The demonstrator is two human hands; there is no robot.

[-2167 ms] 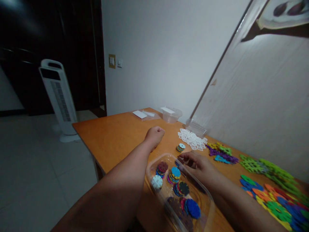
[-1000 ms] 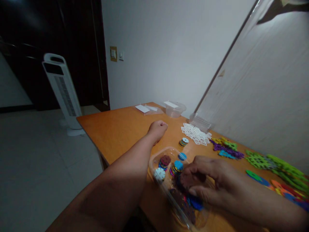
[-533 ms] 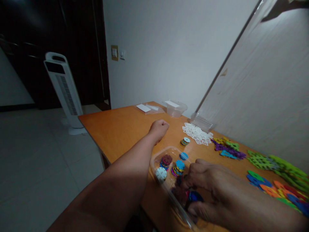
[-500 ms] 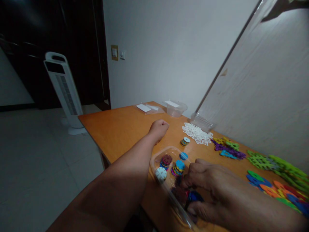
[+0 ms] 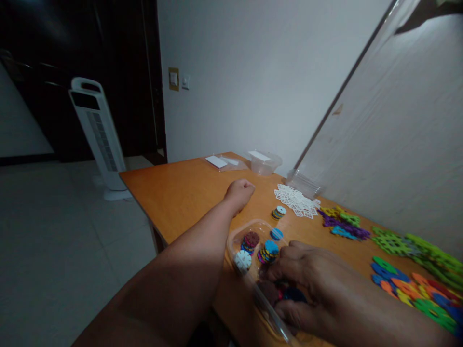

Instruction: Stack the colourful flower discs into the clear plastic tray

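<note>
My left hand (image 5: 239, 192) rests as a closed fist on the orange table (image 5: 181, 193), holding nothing that I can see. My right hand (image 5: 307, 284) reaches into a clear plastic tray (image 5: 235, 238) at the table's near edge, its fingers curled over dark red and blue notched discs (image 5: 285, 293); whether it grips them is unclear. Other disc stacks lie in the tray: a dark red one (image 5: 250, 240), a blue-topped one (image 5: 269, 249) and a white one (image 5: 242, 260). A small stack of discs (image 5: 279, 212) stands on the table beyond the tray.
White lattice pieces (image 5: 296, 201), purple and green pieces (image 5: 342, 224) and bright flat shapes (image 5: 412, 289) lie along the wall side. Clear containers (image 5: 263, 162) and a flat lid (image 5: 222, 162) sit at the far end. A white tower fan (image 5: 97, 140) stands on the floor.
My right hand drew back from the tray's far end to its near end and settled over the dark red and blue discs. My left fist stayed where it was.
</note>
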